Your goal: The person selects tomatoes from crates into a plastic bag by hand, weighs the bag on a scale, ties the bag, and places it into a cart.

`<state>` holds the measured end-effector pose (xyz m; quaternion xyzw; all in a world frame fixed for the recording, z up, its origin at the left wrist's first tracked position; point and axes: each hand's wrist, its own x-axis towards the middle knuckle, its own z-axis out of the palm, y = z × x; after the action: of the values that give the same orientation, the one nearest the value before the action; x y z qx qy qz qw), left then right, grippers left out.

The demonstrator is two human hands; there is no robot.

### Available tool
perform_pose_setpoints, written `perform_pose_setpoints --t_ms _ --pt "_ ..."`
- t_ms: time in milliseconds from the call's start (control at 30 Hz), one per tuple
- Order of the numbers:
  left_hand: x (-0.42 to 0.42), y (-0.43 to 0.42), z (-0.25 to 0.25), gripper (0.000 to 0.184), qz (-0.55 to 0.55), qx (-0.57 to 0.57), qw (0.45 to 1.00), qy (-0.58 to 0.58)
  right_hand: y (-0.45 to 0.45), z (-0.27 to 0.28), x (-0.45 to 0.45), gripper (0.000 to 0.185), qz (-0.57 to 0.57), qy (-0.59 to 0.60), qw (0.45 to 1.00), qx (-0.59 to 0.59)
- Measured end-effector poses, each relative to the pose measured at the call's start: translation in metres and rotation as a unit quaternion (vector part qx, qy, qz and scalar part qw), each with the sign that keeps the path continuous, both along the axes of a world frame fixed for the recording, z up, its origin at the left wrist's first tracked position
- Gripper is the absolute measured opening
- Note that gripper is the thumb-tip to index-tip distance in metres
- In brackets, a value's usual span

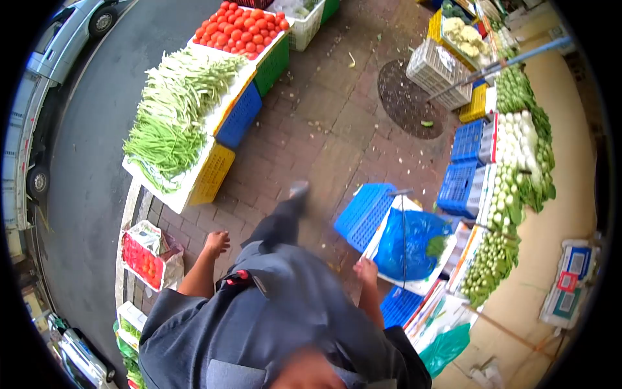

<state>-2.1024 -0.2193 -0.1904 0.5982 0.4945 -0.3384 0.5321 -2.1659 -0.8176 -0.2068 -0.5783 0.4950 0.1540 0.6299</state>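
Note:
My left hand [218, 242] hangs beside my body over the brick pavement, its fingers loosely bent and slightly apart, holding nothing. On the other side my right hand [365, 270] is somewhat blurred; its fingers look loosely bent, with nothing seen in them. It is nearest to the white tray under a blue plastic bag [403, 244] with some greens at its side. A blue crate [367, 212] stands just ahead of that hand. One of my feet [299, 189] shows ahead of me, blurred.
Green beans [170, 150] and tomatoes [238, 30] lie on crates ahead left. Along the right run white-stemmed vegetables [516, 139] and small green vegetables [492, 259]. A white crate [438, 72] stands ahead. Red packages [143, 260] are low at left, beside the road [87, 168].

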Motion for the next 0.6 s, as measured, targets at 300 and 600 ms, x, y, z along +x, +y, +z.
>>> perform_pose_setpoints --t_ms 300,600 --pt "0.366 -0.08 0.028 0.031 -0.04 -0.029 0.99 -0.131 -0.064 0.039 0.188 0.011 0.553 -0.102 0.709 -0.426" --pt "0.559 -0.171 0.009 0.033 0.042 0.014 0.986 -0.162 -0.186 -0.043 0.54 0.02 0.27 -0.067 0.959 -0.063"
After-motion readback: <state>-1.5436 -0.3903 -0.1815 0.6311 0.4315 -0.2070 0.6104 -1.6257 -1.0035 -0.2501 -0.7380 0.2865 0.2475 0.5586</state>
